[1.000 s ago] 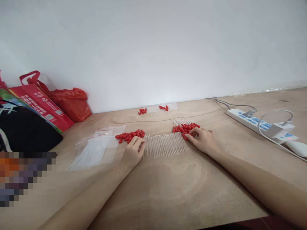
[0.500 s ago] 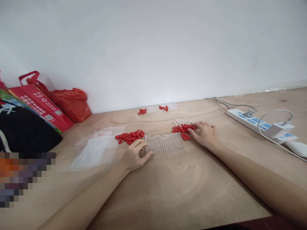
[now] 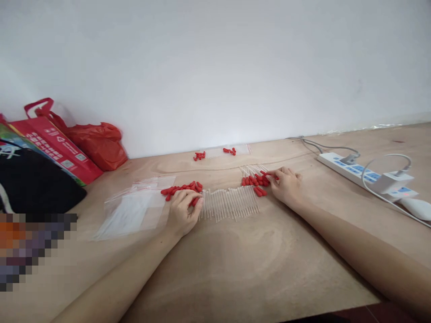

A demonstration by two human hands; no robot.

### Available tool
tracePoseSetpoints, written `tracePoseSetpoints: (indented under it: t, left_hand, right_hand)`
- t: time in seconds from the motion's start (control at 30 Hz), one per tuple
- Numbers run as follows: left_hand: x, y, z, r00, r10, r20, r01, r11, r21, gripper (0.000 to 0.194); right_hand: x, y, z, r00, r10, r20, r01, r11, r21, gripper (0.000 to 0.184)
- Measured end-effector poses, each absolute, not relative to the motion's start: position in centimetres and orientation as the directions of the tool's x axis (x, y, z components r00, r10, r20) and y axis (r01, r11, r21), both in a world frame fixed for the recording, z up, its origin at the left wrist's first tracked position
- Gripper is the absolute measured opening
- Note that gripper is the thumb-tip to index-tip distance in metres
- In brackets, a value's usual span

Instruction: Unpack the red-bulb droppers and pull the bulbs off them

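My left hand (image 3: 184, 211) is closed with thumb and fingertips around a small red piece (image 3: 194, 201). It sits by the left end of a row of thin clear tubes (image 3: 230, 204) lying side by side. Behind its fingers spreads a pile of red rounded pieces (image 3: 183, 187). My right hand (image 3: 286, 186) pinches a red piece (image 3: 266, 174) at the right of another red pile (image 3: 251, 181). Thin pale sticks (image 3: 251, 171) lie just behind that pile; whether they join the red pieces I cannot tell. Two loose red pieces (image 3: 259, 191) rest near the tubes' right end.
Clear zip bags (image 3: 131, 208) lie at the left. Near the wall are small red pieces (image 3: 199, 155) and another clear bag (image 3: 242, 149). A power strip (image 3: 357, 169) with cables stands right. Red bags (image 3: 97, 143) and a black bag (image 3: 37, 184) sit far left.
My right hand has let go of a red piece by the tubes and moved back to the pile, pinching another. My left hand opened over the tubes, then drew left and closed on a red piece.
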State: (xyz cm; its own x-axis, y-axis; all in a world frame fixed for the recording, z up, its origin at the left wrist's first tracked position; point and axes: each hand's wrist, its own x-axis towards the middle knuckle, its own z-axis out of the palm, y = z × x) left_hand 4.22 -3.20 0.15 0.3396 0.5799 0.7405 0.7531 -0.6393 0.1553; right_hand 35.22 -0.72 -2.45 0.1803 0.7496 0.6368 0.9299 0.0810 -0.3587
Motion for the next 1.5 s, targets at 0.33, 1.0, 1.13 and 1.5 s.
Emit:
tracePoseSetpoints:
  t: [0.33,1.0,1.13,1.5]
  left_hand:
    - [5.7,-3.5,0.0,0.484,0.442,0.756,0.782,-0.605,-0.147,0.032]
    - [6.7,-5.3,0.6,0.677,0.272,0.684,0.580,-0.769,-0.268,0.015]
    - [6.6,-5.4,0.7,0.677,0.267,0.686,0.566,-0.784,-0.254,0.013]
    - [5.3,-5.2,0.4,0.662,0.266,0.701,0.554,-0.803,-0.218,0.012]
  right_hand:
    - [30.8,-4.5,-1.5,-0.277,0.636,0.720,0.709,0.641,-0.294,0.018]
    - [28.1,-6.7,-1.2,-0.451,0.484,0.750,0.689,0.723,-0.053,0.017]
    - [28.3,-6.8,-1.3,-0.468,0.475,0.745,0.663,0.746,-0.059,0.016]
    - [29.5,-7.2,-1.2,-0.449,0.521,0.726,0.648,0.749,-0.136,0.016]
